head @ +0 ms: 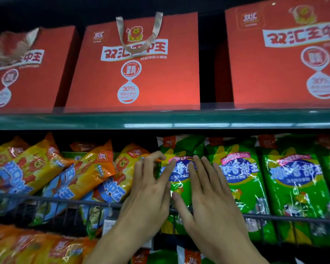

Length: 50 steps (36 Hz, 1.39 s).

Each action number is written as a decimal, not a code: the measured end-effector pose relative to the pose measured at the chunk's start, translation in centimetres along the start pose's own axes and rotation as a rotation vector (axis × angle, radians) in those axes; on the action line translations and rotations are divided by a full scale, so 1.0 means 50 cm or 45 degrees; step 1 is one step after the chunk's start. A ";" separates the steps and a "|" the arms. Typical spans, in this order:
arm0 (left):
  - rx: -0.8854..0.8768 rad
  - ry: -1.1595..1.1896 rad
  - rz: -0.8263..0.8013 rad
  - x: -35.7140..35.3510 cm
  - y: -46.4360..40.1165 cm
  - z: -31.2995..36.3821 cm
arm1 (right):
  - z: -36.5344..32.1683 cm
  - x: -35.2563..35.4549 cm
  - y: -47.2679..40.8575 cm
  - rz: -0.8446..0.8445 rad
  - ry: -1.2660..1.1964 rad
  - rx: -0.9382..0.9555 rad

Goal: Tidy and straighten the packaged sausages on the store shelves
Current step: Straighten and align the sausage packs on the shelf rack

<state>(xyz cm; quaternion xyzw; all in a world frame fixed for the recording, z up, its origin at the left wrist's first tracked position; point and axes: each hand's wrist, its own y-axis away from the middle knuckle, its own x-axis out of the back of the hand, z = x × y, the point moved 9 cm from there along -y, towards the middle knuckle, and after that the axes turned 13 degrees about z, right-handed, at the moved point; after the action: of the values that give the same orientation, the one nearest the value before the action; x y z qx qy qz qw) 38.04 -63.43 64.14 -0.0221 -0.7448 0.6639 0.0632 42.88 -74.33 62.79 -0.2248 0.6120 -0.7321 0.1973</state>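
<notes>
Your right hand (208, 189) lies flat, fingers straight, on the front of the leftmost green sausage pack (181, 180), which stands upright behind the wire shelf rail (46, 200). Your left hand (151, 187) touches that pack's left edge, index finger stretched across its label, other fingers loosely bent, gripping nothing. Orange sausage packs (91, 172) lean askew just left.
</notes>
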 end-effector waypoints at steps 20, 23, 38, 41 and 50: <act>-0.177 -0.139 -0.317 -0.036 0.007 0.019 | -0.008 0.006 -0.003 0.063 -0.075 0.077; -0.190 -0.143 -0.415 -0.038 0.010 0.023 | -0.006 0.005 0.000 -0.012 -0.060 0.073; -0.366 0.353 -0.564 0.129 0.093 -0.187 | -0.027 0.041 -0.008 -0.069 -0.170 -0.209; -0.448 0.367 -0.626 0.137 0.113 -0.228 | -0.103 0.060 -0.006 -0.036 -0.267 -0.142; -0.461 0.435 -0.741 0.152 0.133 -0.256 | -0.224 0.018 -0.013 -0.473 -0.226 -0.380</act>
<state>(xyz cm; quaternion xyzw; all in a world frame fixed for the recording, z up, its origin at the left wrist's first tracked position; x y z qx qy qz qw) 31.77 -49.11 59.44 0.0691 -0.8039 0.4626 0.3675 35.71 -65.69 61.82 -0.4234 0.6420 -0.6346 0.0770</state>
